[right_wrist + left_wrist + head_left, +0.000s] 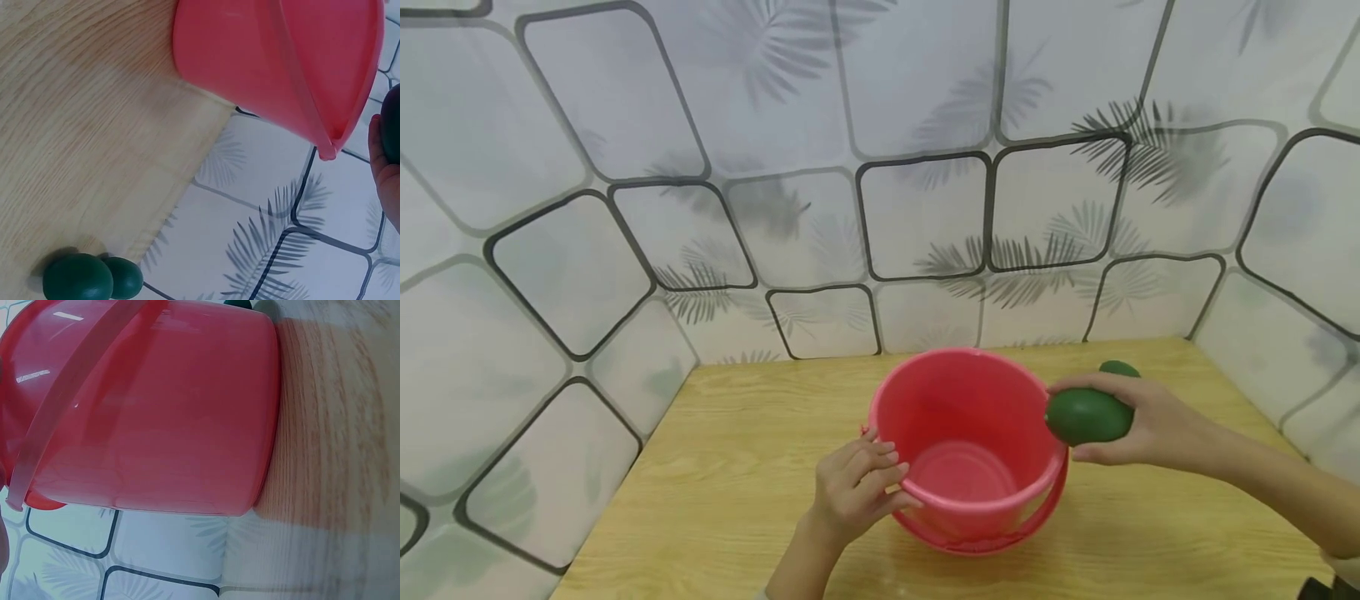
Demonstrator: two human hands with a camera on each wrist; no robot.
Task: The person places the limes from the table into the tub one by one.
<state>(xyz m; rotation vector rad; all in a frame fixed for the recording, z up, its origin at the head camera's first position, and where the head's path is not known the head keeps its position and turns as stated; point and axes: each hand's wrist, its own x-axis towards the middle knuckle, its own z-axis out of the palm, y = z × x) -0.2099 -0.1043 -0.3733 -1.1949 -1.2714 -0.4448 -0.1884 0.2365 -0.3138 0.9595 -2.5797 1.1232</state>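
A pink bucket (958, 500) stands upright on the table, its inner floor in sight and its handle lowered against the near side. My left hand (857, 485) grips the bucket's left rim with bent fingers; the left wrist view shows mostly the bucket wall (181, 406). In my right hand (1165, 425) a smooth, dark green oval fruit (1088, 416) is pinched between thumb and fingers, level with the right rim. Another green fruit (1118, 367) shows partly behind that hand. The right wrist view has two green fruits (78, 277) close together on the table.
The wood-grain table (730, 467) extends on both sides of the bucket. Behind it and at both sides rise walls (925, 217) covered with a leaf and rounded-frame pattern.
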